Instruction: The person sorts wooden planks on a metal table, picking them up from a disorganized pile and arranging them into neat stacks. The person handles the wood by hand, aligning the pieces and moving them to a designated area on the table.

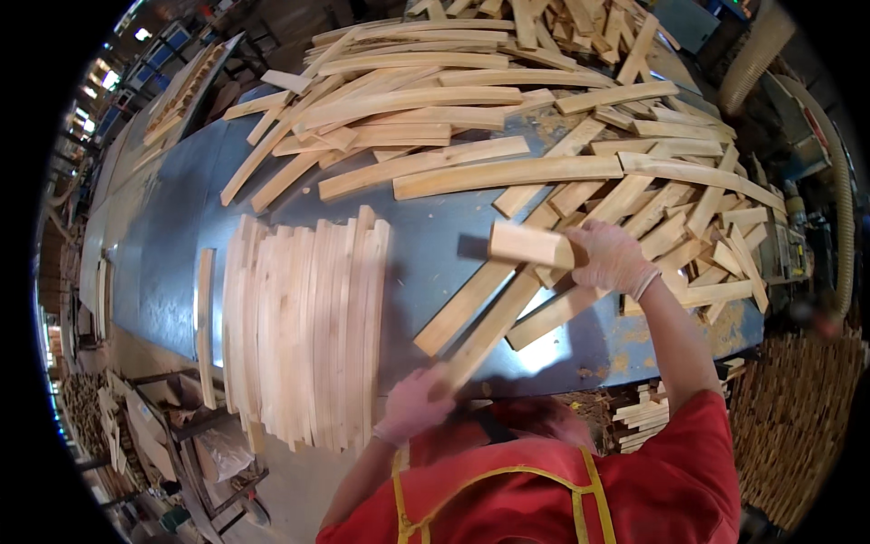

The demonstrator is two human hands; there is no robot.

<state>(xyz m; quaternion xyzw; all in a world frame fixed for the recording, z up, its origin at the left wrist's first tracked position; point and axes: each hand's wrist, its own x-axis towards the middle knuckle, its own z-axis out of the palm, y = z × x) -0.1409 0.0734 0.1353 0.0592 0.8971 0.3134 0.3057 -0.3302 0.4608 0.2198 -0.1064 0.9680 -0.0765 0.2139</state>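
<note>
In my gloved right hand [613,258] is a pale wooden slat [528,244], its squared end pointing left above the loose pile. My gloved left hand [414,406] is at the table's near edge, slightly blurred, with its fingers closed around the lower end of another wooden slat [489,331] that slants up to the right. Beside that slat lie two more slanting pieces on the blue-grey table [412,276]. Left of my hands, a row of slats [308,317] stands packed side by side, their ends uneven.
A heap of curved slats [408,104] covers the table's far side, and shorter pieces [671,218] pile up at right with sawdust. One slat [207,326] lies apart at left. A metal-framed cart [195,435] stands below left; a ribbed hose [759,59] hangs far right.
</note>
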